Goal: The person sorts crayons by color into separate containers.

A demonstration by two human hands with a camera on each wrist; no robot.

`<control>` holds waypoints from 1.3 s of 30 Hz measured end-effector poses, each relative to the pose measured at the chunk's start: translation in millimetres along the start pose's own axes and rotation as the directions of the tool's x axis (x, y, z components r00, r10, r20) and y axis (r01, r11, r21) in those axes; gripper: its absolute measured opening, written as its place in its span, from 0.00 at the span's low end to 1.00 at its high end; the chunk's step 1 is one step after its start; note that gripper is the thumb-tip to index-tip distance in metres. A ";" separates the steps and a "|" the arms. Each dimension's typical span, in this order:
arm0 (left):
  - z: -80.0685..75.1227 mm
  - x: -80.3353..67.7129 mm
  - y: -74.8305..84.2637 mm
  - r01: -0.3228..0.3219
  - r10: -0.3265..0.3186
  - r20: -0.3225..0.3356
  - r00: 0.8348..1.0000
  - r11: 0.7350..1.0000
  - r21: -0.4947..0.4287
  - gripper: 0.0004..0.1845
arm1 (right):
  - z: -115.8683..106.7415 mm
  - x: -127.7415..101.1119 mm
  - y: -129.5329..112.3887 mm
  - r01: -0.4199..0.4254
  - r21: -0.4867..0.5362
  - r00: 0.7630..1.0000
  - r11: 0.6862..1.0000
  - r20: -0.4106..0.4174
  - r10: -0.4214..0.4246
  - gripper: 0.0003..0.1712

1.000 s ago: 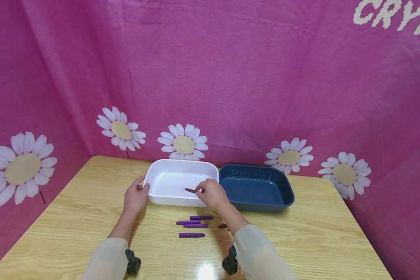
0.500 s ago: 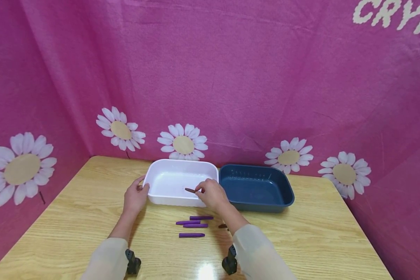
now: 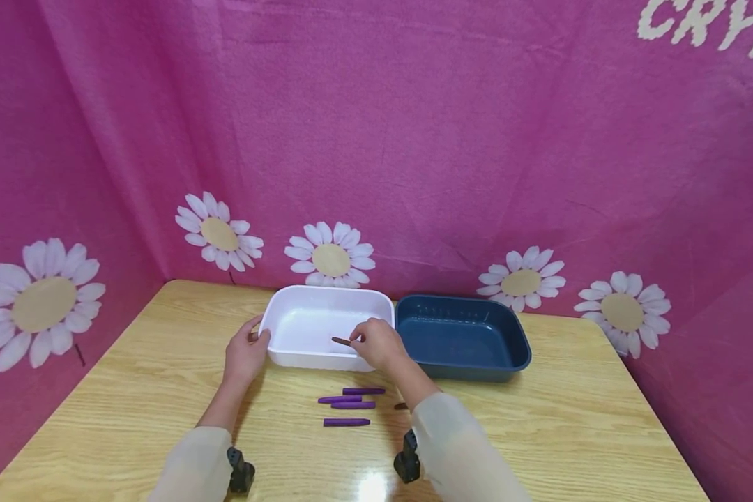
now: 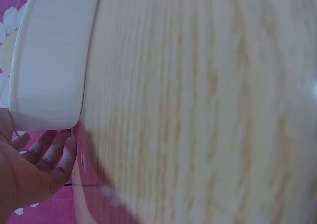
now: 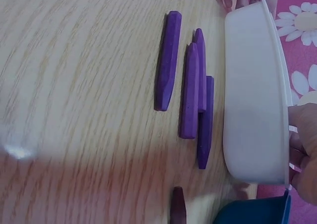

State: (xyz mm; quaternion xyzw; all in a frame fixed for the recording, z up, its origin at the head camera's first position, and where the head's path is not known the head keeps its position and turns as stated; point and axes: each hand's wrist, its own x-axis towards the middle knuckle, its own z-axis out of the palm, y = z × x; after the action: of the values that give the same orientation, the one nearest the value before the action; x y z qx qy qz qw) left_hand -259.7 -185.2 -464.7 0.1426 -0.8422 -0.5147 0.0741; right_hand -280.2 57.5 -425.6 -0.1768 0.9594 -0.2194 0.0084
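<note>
A brown crayon is pinched between the fingertips of my right hand, low inside the white plastic tub. My left hand holds that tub at its left end. In the left wrist view the fingers of the left hand curl against the tub's end wall. Several purple crayons lie on the table in front of the tub. Another brown crayon lies near them, partly behind my right forearm in the head view. In the right wrist view, the tub's wall hides the held crayon.
A dark blue tub stands close against the right end of the white one. Both sit toward the back of the wooden table. Behind it hangs a pink cloth printed with daisies.
My right wrist and sleeve have shifted slightly, with the brown crayon still pinched over the white tub. The left hand keeps its place on the tub. The head view has moved a little.
</note>
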 end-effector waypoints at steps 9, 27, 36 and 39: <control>-0.1 0.2 3.3 0.003 -0.003 0.007 1.000 1.000 -0.002 0.26 | -3.3 -1.5 3.0 -0.005 0.083 0.999 0.996 -0.031 0.008 0.08; 0.5 2.3 0.9 0.020 -0.020 0.009 1.000 1.000 -0.005 0.26 | -31.3 -12.9 12.7 0.062 0.118 0.995 0.991 -0.084 -0.052 0.09; -0.3 0.5 -1.0 0.018 -0.018 0.014 1.000 1.000 0.005 0.26 | -36.6 -26.1 28.9 0.053 0.141 0.997 0.989 -0.068 -0.044 0.08; -0.1 -0.1 -0.6 0.014 -0.014 0.014 1.000 1.000 0.007 0.26 | -39.5 -31.6 33.3 0.047 0.168 0.997 0.985 -0.072 -0.035 0.08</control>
State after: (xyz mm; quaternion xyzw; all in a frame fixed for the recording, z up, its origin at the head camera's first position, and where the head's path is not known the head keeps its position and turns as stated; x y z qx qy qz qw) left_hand -259.5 -185.6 -465.2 0.1451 -0.8435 -0.5133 0.0641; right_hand -265.4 112.9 -406.0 -0.1875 0.9332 -0.3063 -0.0140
